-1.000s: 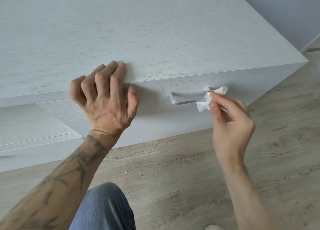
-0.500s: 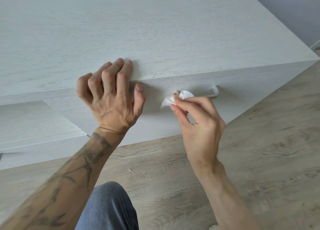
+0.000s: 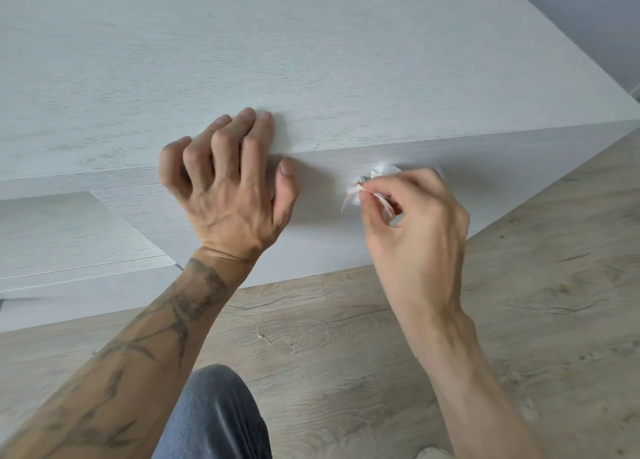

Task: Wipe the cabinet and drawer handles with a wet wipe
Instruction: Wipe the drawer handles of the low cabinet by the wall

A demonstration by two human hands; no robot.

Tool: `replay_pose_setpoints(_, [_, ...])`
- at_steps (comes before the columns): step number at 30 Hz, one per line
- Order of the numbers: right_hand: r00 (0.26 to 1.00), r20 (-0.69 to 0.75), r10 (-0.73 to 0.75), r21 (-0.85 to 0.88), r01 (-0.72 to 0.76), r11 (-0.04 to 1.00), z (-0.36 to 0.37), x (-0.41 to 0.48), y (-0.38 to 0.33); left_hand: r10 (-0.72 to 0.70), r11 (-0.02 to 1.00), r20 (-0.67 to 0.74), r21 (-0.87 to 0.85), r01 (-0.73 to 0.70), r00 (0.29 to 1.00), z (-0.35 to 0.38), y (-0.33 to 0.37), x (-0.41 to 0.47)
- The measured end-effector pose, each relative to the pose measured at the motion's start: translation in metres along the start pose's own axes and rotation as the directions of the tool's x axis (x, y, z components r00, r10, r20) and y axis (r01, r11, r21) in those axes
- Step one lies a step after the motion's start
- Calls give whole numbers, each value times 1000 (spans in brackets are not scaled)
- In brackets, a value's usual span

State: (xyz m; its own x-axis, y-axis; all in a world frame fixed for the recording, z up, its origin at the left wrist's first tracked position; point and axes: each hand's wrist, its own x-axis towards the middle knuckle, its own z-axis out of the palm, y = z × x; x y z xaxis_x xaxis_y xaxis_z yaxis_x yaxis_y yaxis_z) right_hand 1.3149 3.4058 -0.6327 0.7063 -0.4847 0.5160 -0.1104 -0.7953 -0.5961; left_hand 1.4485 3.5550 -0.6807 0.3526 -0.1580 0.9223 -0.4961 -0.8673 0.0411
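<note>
The right hand (image 3: pixel 412 223) pinches a crumpled wet wipe (image 3: pixel 372 185) between thumb and fingertips and presses it against the drawer handle (image 3: pixel 440 172), of which only a sliver of metal shows at the hand's far side; the rest is hidden under wipe and fingers. The left hand (image 3: pixel 228 188) lies spread, holding nothing, its fingers hooked over the front edge of the cabinet top (image 3: pixel 311 60) and the thumb resting on the drawer front (image 3: pixel 214 230). The main risk, as I judge it, is patchy cleaning: the wipe is bunched into a small wad, so it may touch only the outer face of the bar and miss the underside and the posts. The pinch also looks light, and a firm stroke could drag the wad out of the fingers onto the floor (image 3: pixel 519 285). If the bracing hand lifts, pressure along the handle could pull the drawer open.
</note>
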Motion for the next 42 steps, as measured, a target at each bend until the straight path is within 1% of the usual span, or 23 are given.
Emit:
replay_pose_setpoints(2, [998, 56, 16, -52, -13, 999, 3, 9, -9, 0, 1000, -3, -3, 0, 1000, 0, 0, -1])
replay_pose_setpoints(4, [997, 69, 39, -99, -32, 995, 7, 15, -14, -2, 1000, -1, -14, 2, 1000, 1, -1, -2])
replay_pose_setpoints(7, [999, -3, 45, -69, -46, 997, 7, 9, -12, -1, 1000, 14, -20, 2, 1000, 0, -1, -2])
replay_pose_setpoints(11, [995, -92, -47, -42, 43, 998, 9, -6, -5, -10, 1000, 9, -24, 10, 1000, 0, 0, -2])
replay_pose_setpoints(15, [989, -94, -116, -67, 110, 992, 13, 0, 1, 2, 1000, 12, -24, -1, 1000, 1, -1, -2])
replay_pose_setpoints(18, [980, -89, -179, -15, 178, 984, 5, -6, 15, -5, 1000, 6, -26, 5, 1000, 0, 0, -2])
replay_pose_setpoints(20, [979, -78, -191, 20, 193, 981, -4, -9, 30, -10, 999, 14, -30, 10, 1000, 0, 1, -1])
replay_pose_setpoints(22, [985, -105, -136, 47, 142, 989, -13, -8, 45, -16, 999, 26, -37, 17, 1000, -2, 2, 0])
replay_pose_setpoints(24, [987, -154, -38, 128, 58, 990, -20, -3, 58, -20, 999, 36, -39, 21, 999, -4, 2, 1])
replay_pose_setpoints(27, [977, -190, 97, 237, -50, 970, -20, -1, 70, -29, 998, 59, -51, 32, 998, -6, 3, 3])
replay_pose_setpoints(30, [929, -217, 299, 396, -196, 897, -12, -8, 72, -40, 997, 83, -55, 44, 996, -10, 4, 4])
replay_pose_setpoints(32, [898, -220, 380, 490, -235, 839, -3, -18, 63, -43, 997, 102, -60, 50, 994, -12, 4, 4])
replay_pose_setpoints(33, [901, -214, 378, 517, -224, 826, 4, -24, 56, -46, 996, 113, -67, 53, 993, -12, 4, 5])
replay_pose_setpoints(34, [918, -202, 341, 523, -193, 830, 11, -30, 47, -47, 996, 126, -74, 57, 991, -14, 5, 5])
replay_pose_setpoints(37, [983, -116, 143, 446, -77, 892, 35, -44, 18, -37, 994, 165, -91, 53, 986, -18, 5, 6])
replay_pose_setpoints(39, [996, -54, 70, 404, -43, 914, 44, -45, 5, -13, 995, 194, -95, 32, 981, -23, 3, 8])
replay_pose_setpoints(42, [997, 79, -14, 342, -14, 940, 43, -37, -6, 72, 989, 250, -141, -37, 965, -34, -5, 8])
